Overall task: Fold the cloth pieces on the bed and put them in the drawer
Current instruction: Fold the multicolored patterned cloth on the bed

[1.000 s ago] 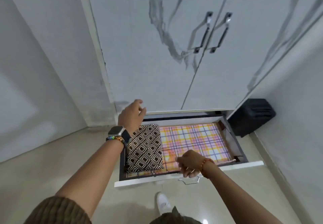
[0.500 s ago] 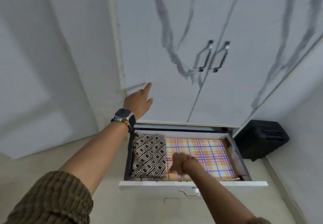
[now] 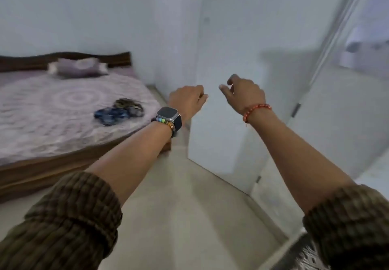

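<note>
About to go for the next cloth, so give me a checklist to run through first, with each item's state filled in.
1. Left hand free: ok, holds nothing.
2. Right hand free: ok, fingers loosely curled, holding nothing.
3. Cloth left to fold: ok, blue cloth and a darker patterned cloth lie bunched on the bed.
4. Those cloths folded: not ok.
5. Floor toward the bed free of obstacles: ok in the part visible.
6. Drawer open for the next piece: cannot tell, only a blurred corner shows at the lower right.
</note>
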